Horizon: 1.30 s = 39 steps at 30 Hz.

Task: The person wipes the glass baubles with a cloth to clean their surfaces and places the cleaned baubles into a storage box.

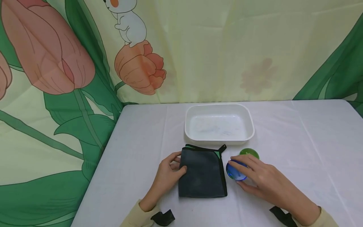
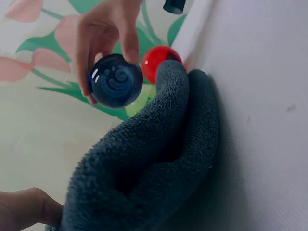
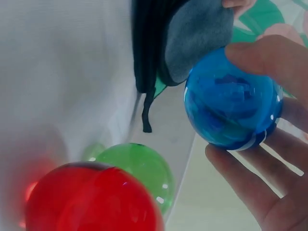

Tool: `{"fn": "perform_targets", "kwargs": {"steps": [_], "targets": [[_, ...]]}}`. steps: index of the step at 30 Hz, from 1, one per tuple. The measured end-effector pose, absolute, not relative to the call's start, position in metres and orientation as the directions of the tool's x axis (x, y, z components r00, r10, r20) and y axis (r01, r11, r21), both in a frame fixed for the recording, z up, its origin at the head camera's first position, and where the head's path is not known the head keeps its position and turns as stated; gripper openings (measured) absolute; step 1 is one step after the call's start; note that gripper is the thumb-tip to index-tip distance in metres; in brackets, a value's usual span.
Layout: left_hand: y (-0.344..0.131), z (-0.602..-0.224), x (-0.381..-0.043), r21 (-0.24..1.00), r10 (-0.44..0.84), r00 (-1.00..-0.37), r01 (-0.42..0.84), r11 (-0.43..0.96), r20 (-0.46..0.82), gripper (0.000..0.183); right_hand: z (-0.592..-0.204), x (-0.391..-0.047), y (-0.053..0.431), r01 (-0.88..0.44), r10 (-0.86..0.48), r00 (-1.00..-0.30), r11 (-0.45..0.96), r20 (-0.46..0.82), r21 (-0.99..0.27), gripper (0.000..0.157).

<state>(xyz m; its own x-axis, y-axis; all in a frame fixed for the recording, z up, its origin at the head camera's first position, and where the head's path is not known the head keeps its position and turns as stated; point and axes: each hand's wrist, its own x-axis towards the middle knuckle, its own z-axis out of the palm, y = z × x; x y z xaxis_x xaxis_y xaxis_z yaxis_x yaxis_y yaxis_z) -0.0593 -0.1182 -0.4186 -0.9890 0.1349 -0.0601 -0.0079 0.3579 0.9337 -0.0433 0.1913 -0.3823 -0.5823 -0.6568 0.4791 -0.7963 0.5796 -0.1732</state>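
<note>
Your left hand pinched the left edge of a folded, dark grey-blue, black-edged cloth, roughly square, its loop pointing away and right, before a white rectangular tray. Your right hand clamped a round, see-through blue ball just right of the cloth, its pale swirl facing left, near shiny green and red balls

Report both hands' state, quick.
Left hand: holding the folded dark towel by its left edge.
Right hand: holding the translucent blue ball.
</note>
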Motion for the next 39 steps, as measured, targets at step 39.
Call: {"fn": "perform_targets", "kwargs": {"steps": [39], "targets": [[-0.083,-0.364,-0.048,0.999,0.246,-0.969,0.013,-0.033,0.02,0.045,-0.374,-0.065,0.152,-0.816,-0.553,-0.576,0.433,0.602,-0.384,0.062]]}}
